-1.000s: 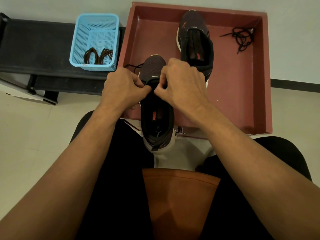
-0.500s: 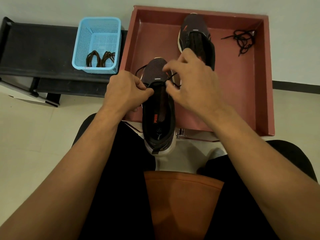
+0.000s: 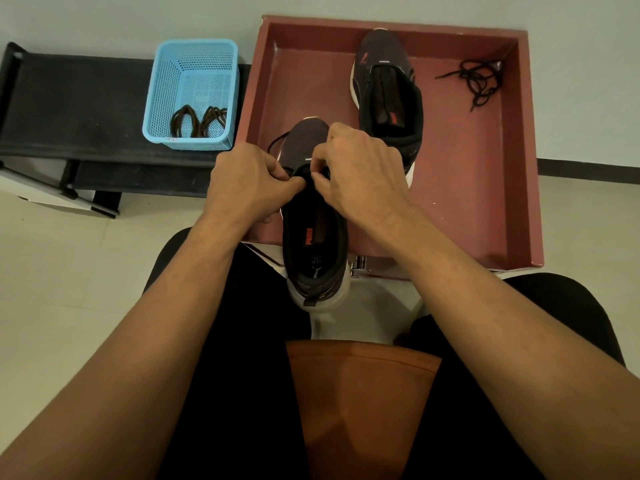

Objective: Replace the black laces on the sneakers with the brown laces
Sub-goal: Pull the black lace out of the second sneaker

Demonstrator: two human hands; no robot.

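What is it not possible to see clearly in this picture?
Head view: near sneaker front eyelets, covered by left hand and right hand.
Head view: how far its black lace is threaded, behind both hands.
Head view: count of brown laces in the basket, too small.

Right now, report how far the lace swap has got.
Done: far sneaker is unlaced, a black lace loose in the tray. In hand: left hand grips the near sneaker, right hand pinches its remaining lace. Left: brown laces lie untouched in the blue basket.

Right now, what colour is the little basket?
The basket is light blue, clear in the head view.
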